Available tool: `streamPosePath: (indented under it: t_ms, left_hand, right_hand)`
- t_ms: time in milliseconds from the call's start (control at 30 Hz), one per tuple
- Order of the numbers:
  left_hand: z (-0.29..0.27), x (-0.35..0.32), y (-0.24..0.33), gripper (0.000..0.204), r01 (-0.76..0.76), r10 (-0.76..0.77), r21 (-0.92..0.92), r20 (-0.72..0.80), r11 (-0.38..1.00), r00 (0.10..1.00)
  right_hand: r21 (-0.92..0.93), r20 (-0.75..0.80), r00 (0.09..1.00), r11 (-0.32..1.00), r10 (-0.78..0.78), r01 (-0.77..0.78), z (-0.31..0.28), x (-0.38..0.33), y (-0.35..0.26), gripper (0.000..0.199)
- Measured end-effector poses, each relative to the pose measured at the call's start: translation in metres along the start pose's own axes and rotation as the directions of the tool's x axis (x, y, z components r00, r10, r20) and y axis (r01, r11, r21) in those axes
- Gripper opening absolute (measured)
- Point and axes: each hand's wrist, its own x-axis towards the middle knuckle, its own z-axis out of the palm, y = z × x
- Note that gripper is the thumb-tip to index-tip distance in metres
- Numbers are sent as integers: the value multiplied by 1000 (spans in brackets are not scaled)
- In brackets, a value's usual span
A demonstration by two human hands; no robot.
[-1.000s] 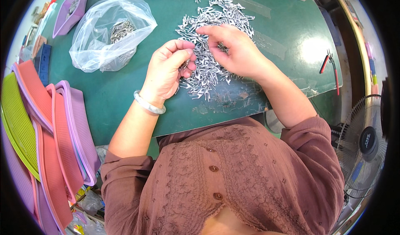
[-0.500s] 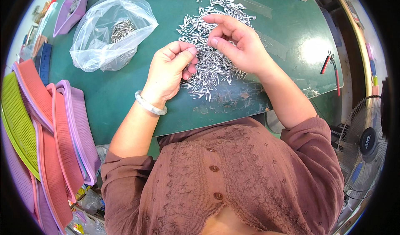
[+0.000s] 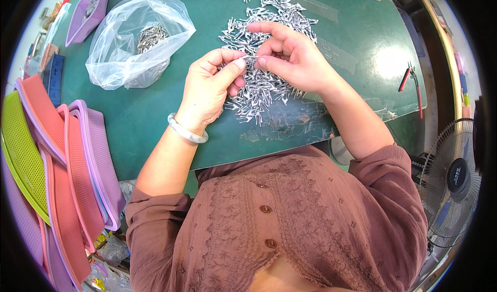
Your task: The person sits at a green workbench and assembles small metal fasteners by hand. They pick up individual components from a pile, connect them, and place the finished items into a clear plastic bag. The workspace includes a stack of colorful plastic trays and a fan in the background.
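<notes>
A heap of small, silvery, forked metal pieces (image 3: 265,94) lies on the green tabletop (image 3: 150,139). Above its left side, my left hand (image 3: 208,87) is closed, pinching one small metal piece (image 3: 250,57) between thumb and forefinger. My right hand (image 3: 297,61) meets the other end of that piece with its thumb and a bent finger, while its forefinger stretches out over the heap. The piece spans the short gap between the two hands. Its exact shape is too small to make out, and part of it is hidden by the fingers.
Left of the heap stands an open clear plastic bag (image 3: 116,59) with similar metal pieces inside. A purple bin (image 3: 77,25) is beyond it. Stacked perforated baskets (image 3: 85,178) crowd the left. Red-handled pliers (image 3: 418,92) lie at the right, above a fan (image 3: 450,188).
My right thumb and finger have come to the left hand's fingertips and closed on the small metal piece, which now shows between the hands. The heap looks much the same.
</notes>
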Motion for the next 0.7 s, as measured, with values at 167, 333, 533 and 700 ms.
streamPosePath:
  t_ms: [167,333,533,700]
  left_hand:
    - [1,0,1,18,50,-50,-57,-4,997,999]
    - [-1,0,6,23,144,-140,-165,36,976,990]
    - [-2,-1,7,21,156,-143,-191,76,969,987]
    - [-5,1,3,17,154,-149,-170,41,973,988]
  right_hand:
    - [-18,-40,998,999,-43,43,1,0,0,51]
    - [-56,-99,992,996,-74,69,3,-1,0,52]
    - [-47,-85,993,996,-79,75,3,-1,0,50]
    - [-246,-75,981,957,-178,154,-1,2,9,45]
